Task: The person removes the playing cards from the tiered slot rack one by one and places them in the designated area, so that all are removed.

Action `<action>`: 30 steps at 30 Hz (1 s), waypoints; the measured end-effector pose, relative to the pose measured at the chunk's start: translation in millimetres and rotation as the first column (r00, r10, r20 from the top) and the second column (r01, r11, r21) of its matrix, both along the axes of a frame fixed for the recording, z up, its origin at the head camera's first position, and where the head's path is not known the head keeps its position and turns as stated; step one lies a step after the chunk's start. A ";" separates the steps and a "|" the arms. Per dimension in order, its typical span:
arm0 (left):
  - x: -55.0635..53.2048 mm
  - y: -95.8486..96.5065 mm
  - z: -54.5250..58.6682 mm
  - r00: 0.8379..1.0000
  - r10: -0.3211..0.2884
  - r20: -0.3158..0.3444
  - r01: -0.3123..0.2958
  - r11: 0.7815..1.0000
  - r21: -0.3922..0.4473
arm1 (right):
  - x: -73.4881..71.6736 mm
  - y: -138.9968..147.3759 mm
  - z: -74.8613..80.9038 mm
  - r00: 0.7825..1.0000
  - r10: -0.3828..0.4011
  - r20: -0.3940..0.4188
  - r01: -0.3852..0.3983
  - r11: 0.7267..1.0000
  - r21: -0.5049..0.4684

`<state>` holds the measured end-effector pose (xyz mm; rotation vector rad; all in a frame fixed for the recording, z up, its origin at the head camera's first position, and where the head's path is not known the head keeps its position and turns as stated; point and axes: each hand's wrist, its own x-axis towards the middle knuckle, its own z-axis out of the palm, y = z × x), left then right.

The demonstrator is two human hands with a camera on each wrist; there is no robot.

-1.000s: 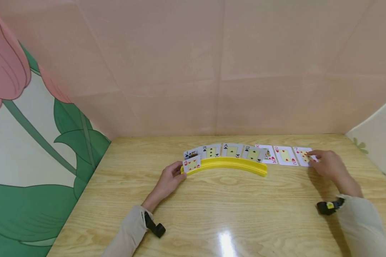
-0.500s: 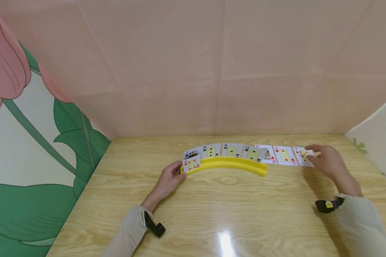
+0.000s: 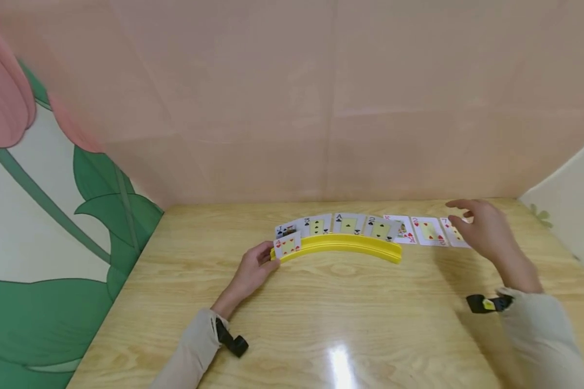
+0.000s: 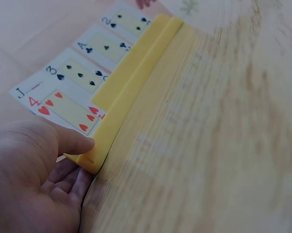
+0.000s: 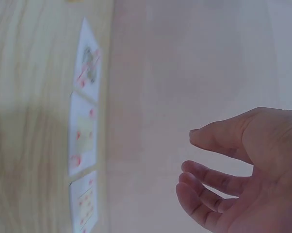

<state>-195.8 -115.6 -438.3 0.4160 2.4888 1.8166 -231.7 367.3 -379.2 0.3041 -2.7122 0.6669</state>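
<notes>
Eight playing cards (image 3: 350,222) are out, with one yellow card holder (image 3: 338,243) on the worktop (image 3: 297,313). Five of the cards lean in the holder: along its back row, from its left end to its right, a black jack (image 3: 285,229), a three of spades (image 3: 316,223), an ace of clubs (image 3: 347,224) and a two of spades (image 3: 380,228); the fifth, a four of hearts (image 3: 287,246), stands at the left end in front of the jack. Three more lie flat and face up past the holder's right end: a red king (image 3: 406,230), partly hidden behind the two of spades from where I stand, then a red two (image 3: 429,231), and farthest out a red seven (image 3: 456,240).

I count two bare grips. The left grip (image 3: 250,271) pinches the holder's left end, thumb in front. The right grip (image 3: 486,236) is released, fingers loosely bent around nothing, hanging above the seven well to the right of the holder.

Half a second ago the right fingers were at the seven's far edge; now they are lifted off it and closer to the holder. The left grip has stayed put, and all eight cards keep their places.
</notes>
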 end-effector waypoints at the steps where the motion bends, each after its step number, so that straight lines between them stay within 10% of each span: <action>1: 0.1 -0.5 0.2 1.000 0.005 0.000 -0.005 1.000 0.000 | 1.2 -5.6 3.4 1.000 0.004 -0.020 -0.004 1.000 -0.008; 30: -4.1 0.3 -3.9 1.000 0.003 0.000 -0.003 1.000 0.014 | 26.4 -162.3 32.9 0.911 0.308 -0.276 -0.311 0.950 0.034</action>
